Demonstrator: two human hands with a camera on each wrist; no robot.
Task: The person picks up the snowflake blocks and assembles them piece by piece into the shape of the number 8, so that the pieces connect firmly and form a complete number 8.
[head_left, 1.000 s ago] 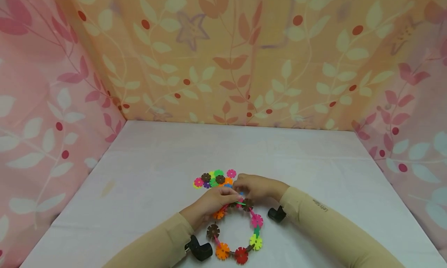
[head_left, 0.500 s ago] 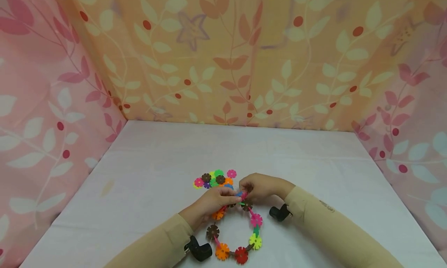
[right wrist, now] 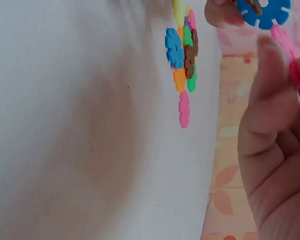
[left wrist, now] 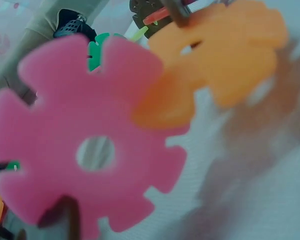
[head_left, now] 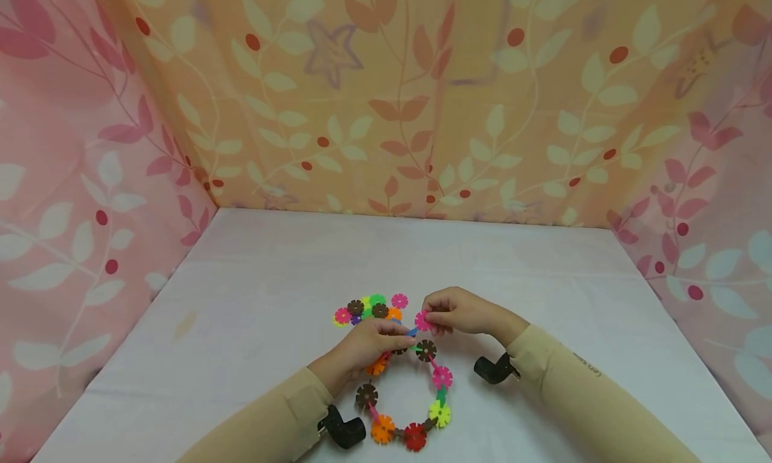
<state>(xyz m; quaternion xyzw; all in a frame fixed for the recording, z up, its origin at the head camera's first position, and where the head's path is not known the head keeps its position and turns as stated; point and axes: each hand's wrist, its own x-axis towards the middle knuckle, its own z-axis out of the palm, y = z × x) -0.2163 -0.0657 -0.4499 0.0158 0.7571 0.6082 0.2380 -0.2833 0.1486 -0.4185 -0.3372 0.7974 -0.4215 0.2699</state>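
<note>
My left hand (head_left: 374, 346) pinches a blue notched plastic disc (right wrist: 271, 17) between thumb and fingers. My right hand (head_left: 464, 310) holds a pink notched disc (head_left: 423, 321), its edge meeting the blue one's rim in the right wrist view; whether they are interlocked I cannot tell. Below the hands lies a ring of linked notched discs, including a red disc (head_left: 415, 437), a yellow disc (head_left: 439, 414) and a brown disc (head_left: 366, 396). The left hand covers part of its top. Close up in the left wrist view are a pink disc (left wrist: 125, 175) and an orange disc (left wrist: 240, 55).
Behind the left hand is a loose pile of coloured discs, with a green disc (head_left: 377, 299) and a brown disc (head_left: 355, 307) among them. A single pink disc (head_left: 399, 301) lies at its right. Patterned curtains (head_left: 386, 114) stand around the white table (head_left: 512, 262).
The right hand has moved right and away from the body, bringing the pink disc into clearer view. My left hand stays nearly in place with the blue disc.
</note>
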